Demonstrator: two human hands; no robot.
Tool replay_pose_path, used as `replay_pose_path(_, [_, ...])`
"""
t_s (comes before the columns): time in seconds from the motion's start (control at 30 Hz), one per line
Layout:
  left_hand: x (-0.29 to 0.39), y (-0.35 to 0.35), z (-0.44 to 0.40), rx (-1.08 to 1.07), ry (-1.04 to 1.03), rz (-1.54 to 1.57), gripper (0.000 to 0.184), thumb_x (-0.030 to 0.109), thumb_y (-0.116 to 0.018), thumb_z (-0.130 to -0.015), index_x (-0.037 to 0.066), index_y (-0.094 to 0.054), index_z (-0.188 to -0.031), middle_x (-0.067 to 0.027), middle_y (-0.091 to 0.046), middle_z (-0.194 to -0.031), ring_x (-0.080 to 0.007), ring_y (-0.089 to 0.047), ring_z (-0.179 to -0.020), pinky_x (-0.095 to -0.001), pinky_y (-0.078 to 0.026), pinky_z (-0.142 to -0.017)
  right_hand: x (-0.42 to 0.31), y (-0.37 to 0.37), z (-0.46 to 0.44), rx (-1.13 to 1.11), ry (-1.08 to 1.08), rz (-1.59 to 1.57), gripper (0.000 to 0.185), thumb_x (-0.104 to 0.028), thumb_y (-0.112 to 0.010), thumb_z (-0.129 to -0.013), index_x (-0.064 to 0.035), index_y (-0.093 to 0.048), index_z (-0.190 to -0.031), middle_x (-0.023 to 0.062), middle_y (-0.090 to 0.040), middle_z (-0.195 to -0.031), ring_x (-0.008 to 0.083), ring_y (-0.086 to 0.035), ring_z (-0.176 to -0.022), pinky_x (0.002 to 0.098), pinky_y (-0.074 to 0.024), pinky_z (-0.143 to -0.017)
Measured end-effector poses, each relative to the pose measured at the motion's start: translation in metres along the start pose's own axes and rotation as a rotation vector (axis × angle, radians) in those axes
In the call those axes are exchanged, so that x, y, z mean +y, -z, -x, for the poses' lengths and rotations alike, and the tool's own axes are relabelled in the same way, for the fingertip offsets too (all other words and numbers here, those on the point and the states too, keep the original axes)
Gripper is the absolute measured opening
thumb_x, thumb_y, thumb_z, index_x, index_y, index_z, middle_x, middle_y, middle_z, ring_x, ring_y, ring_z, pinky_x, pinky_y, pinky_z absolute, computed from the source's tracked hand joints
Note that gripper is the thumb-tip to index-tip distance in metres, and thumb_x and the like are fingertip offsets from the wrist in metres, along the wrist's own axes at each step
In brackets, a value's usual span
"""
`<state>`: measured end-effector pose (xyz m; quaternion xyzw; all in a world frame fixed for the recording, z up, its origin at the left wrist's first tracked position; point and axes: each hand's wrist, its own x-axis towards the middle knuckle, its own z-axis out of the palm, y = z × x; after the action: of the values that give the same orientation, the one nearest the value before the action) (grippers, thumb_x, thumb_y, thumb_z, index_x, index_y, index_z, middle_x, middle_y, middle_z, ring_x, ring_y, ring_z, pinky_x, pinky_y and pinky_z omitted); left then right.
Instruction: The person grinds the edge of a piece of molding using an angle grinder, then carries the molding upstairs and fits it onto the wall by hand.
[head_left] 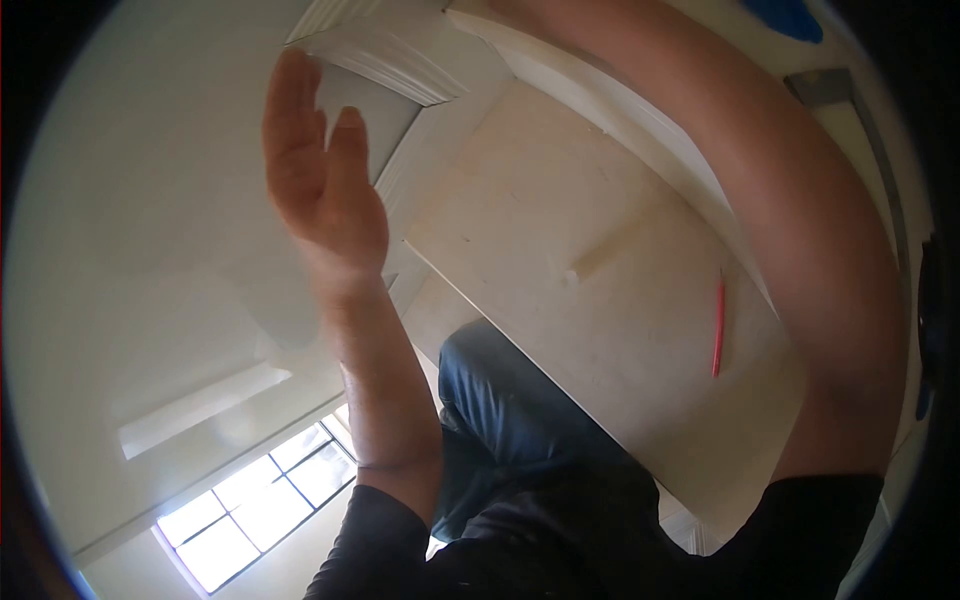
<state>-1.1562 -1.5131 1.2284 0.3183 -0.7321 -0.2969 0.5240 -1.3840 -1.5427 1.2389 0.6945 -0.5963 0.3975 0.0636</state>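
Note:
My left hand (325, 165) is raised at the upper left, its thumb apart from the fingers and nothing in it. Its palm is close to a smooth white panel (170, 200) and a moulded white trim (390, 65). My right arm reaches up across the right side to the top edge, where my right hand is out of frame. Between the arms lies a flat beige board (560, 200), with a red pencil (718, 325) on its right part.
A gridded window (260, 510) shows at the lower left. My knee in blue jeans (500, 390) is beside the board's near edge (530, 345). Something blue (790, 18) is at the top right, above a grey metal strip (870, 120).

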Motion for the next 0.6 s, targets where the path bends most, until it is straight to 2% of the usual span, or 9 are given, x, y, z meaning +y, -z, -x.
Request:
replay_pose_path(0.17, [-0.007,-0.004,0.007,-0.023,-0.018,-0.022,0.074,-0.002,-0.053,-0.094,-0.010,-0.019,-0.158,-0.0292,-0.035,-0.161,-0.0343,-0.033,-0.152,-0.0463,-0.023,-0.125,-0.001,-0.003,0.009,0.059,-0.003,-0.012,0.056,0.008,-0.045,-0.098,0.0062,-0.038,-0.153,0.0225,-0.033,-0.164,0.0354,-0.032,-0.152,0.0419,-0.0256,-0.128])
replay_pose_path(0.27, [-0.008,-0.003,0.006,-0.026,-0.022,-0.014,0.077,-0.003,-0.052,-0.092,-0.010,-0.014,-0.159,-0.0299,-0.034,-0.161,-0.0348,-0.032,-0.153,-0.0463,-0.023,-0.125,-0.002,0.002,0.008,0.000,0.003,-0.035,0.058,0.009,-0.044,-0.097,0.0042,-0.037,-0.154,0.0211,-0.032,-0.165,0.0337,-0.031,-0.153,0.0418,-0.0255,-0.129])
replay_pose_path(0.4, [-0.004,-0.001,0.003,-0.003,0.003,0.035,0.073,-0.004,-0.050,-0.092,-0.012,-0.017,-0.156,-0.0297,-0.037,-0.160,-0.0349,-0.032,-0.153,-0.0463,-0.023,-0.125,-0.009,0.005,0.008,0.002,-0.028,-0.030,0.058,0.009,-0.043,-0.098,0.0023,-0.037,-0.155,0.0195,-0.031,-0.165,0.0323,-0.031,-0.153,0.0419,-0.0253,-0.129])
replay_pose_path(0.6, [-0.005,-0.001,0.003,-0.008,-0.007,0.007,0.069,-0.004,-0.051,-0.092,-0.010,-0.023,-0.156,-0.0271,-0.040,-0.159,-0.0337,-0.035,-0.152,-0.0444,-0.024,-0.125,-0.016,0.011,0.010,-0.059,-0.073,0.009,0.058,0.007,-0.044,-0.100,0.0000,-0.035,-0.157,0.0178,-0.027,-0.167,0.0313,-0.029,-0.154,0.0418,-0.0260,-0.129])
